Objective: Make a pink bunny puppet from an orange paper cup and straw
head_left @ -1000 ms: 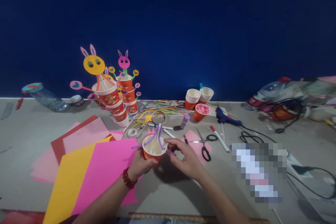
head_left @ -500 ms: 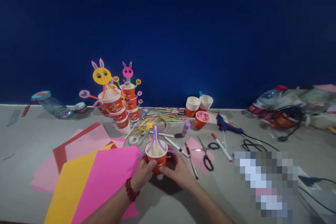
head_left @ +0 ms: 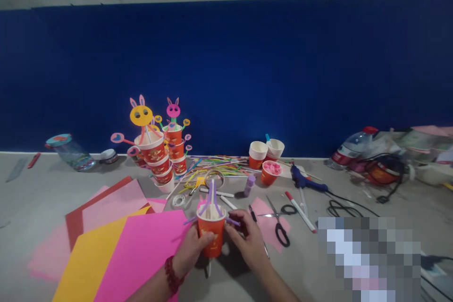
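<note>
My left hand (head_left: 193,247) grips a red paper cup (head_left: 211,236) with a white rim, thumb across its front. Purple strips (head_left: 213,193) bend up out of the cup around a pale stick, which also pokes out below the base. A purple arm strip sticks out on either side. At the right one (head_left: 231,222), my right hand (head_left: 249,238) has thumb and forefinger curled around it, close to the cup wall. Behind the rim shows a small pink bunny-eared cutout (head_left: 201,202), partly hidden.
Coloured paper sheets (head_left: 141,250) lie left, below stacked bunny cups (head_left: 152,146). Scissors (head_left: 278,219), markers (head_left: 300,211) and a glue gun (head_left: 307,181) with its cable lie right. Several thin sticks (head_left: 219,166), a tape roll (head_left: 214,179) and paper cups (head_left: 258,151) stand behind.
My view has tilted up, showing the wall above the blue panel. The cup is raised a little; my right hand has shifted from its front to the purple strip at its right.
</note>
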`<state>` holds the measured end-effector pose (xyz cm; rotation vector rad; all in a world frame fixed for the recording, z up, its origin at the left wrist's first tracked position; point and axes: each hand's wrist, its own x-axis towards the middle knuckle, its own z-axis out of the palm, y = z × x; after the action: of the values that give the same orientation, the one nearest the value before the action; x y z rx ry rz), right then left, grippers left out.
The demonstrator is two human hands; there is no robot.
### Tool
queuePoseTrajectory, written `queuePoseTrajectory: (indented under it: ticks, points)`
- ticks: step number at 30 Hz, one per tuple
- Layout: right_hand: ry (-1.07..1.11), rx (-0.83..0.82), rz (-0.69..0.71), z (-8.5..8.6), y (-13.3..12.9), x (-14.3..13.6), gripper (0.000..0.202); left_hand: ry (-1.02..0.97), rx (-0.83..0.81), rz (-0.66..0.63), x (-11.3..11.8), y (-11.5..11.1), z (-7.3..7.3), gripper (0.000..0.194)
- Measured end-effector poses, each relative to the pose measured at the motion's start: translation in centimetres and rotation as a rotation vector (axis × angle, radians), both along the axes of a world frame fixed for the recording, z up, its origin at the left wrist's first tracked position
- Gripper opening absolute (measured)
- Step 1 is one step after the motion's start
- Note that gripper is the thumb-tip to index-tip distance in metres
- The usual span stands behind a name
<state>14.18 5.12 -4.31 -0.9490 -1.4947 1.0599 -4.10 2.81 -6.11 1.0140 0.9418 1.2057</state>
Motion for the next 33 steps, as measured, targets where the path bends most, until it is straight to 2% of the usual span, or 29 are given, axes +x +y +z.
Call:
queuePoseTrajectory:
  ticks: [3, 6, 10, 13, 16, 20, 24, 30, 33]
  points:
    - [0.029, 0.132, -0.02, 0.6, 0.0, 0.2, 0.012, 0.038, 0.019, -0.018, -0.3, -0.3, -0.4, 0.059]
    - [0.03, 0.286, -0.005, 1.2, -0.2, 0.3, 0.003, 0.068, 0.037, -0.015, -0.5, -0.7, -0.2, 0.058]
    - [0.022, 0.415, -0.014, 1.5, -0.6, 0.4, 0.009, 0.105, 0.075, -0.002, -0.5, -1.2, 0.7, 0.057]
    - [0.013, 0.418, -0.038, 1.6, -0.9, 0.4, 0.007, 0.119, 0.076, -0.003, -0.4, -1.6, 1.2, 0.06]
    - [0.004, 0.437, -0.026, 1.9, -1.1, 0.4, 0.009, 0.129, 0.058, 0.054, -0.2, -2.1, 1.2, 0.063]
    - [-0.016, 0.47, 0.0, 2.4, -1.3, 0.5, 0.016, 0.152, 0.135, 0.128, -0.1, -2.5, 1.0, 0.057]
    - [-0.019, 0.444, -0.007, 2.3, -1.3, 0.6, 0.013, 0.156, 0.152, 0.099, -0.2, -2.6, 1.0, 0.051]
    - [0.012, 0.403, 0.02, 2.2, -1.2, 0.7, 0.013, 0.115, 0.06, -0.019, -0.5, -2.1, 1.4, 0.066]
    - [0.02, 0.388, 0.025, 2.3, -1.2, 0.7, 0.011, 0.102, 0.075, -0.022, -0.6, -2.0, 1.5, 0.063]
